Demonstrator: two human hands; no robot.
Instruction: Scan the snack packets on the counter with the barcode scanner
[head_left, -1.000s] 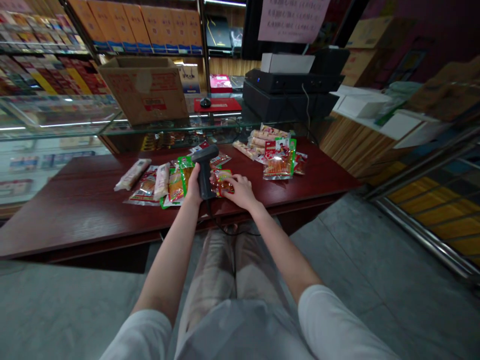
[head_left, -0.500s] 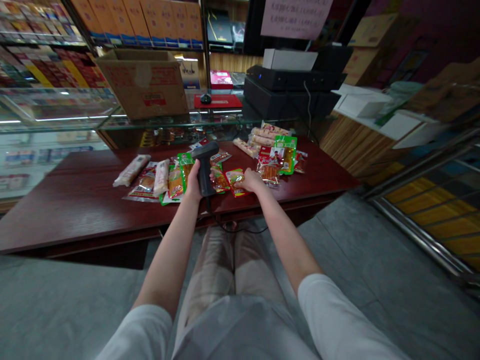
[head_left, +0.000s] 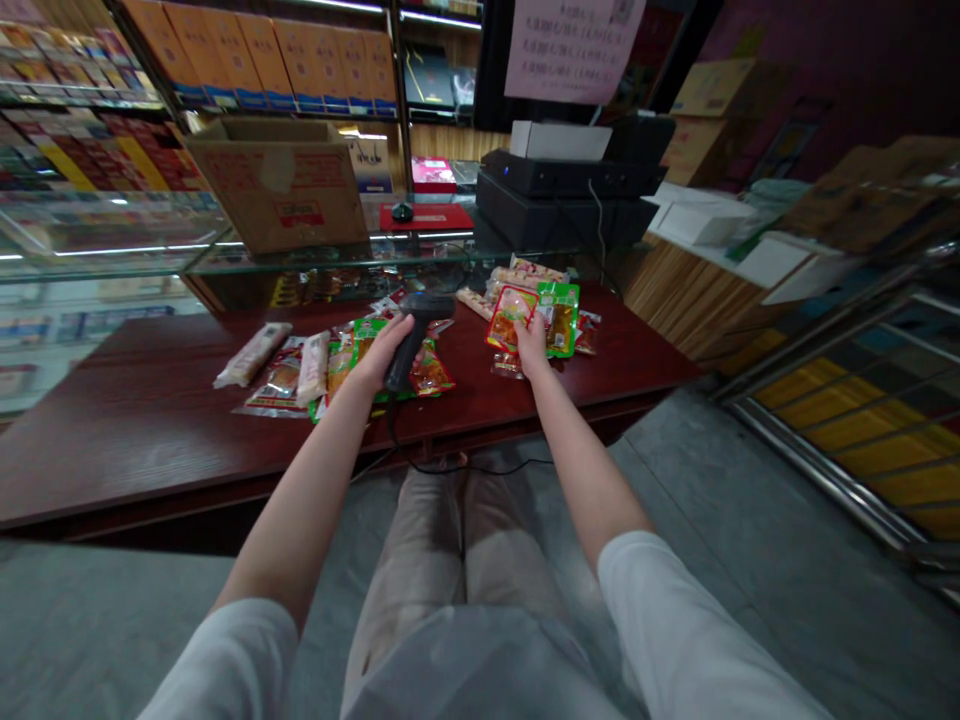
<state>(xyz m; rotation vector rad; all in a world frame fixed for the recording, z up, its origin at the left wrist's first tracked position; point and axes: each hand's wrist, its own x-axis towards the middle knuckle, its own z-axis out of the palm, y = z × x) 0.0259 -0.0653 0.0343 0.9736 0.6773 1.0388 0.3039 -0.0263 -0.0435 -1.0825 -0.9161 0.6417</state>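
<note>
My left hand (head_left: 381, 355) is wrapped round the grip of a black barcode scanner (head_left: 414, 330), its head pointing right toward my other hand. My right hand (head_left: 531, 342) holds up a red and yellow snack packet (head_left: 510, 316) just above the dark red table (head_left: 150, 420). Behind that packet lies a pile of packets (head_left: 559, 310) with a green one on top. Left of the scanner lie several more snack packets (head_left: 300, 370) in a loose row.
A glass counter (head_left: 112, 250) runs behind the table, with a cardboard box (head_left: 281, 185), a red mat with a mouse (head_left: 424, 215) and a black register with a printer (head_left: 562, 190) on it. Stocked shelves fill the back. A metal rail (head_left: 825, 460) runs at right.
My right hand picked a red and yellow packet up from beside the scanner and carried it right, lifting it by the right-hand pile. The scanner tilted and turned toward it.
</note>
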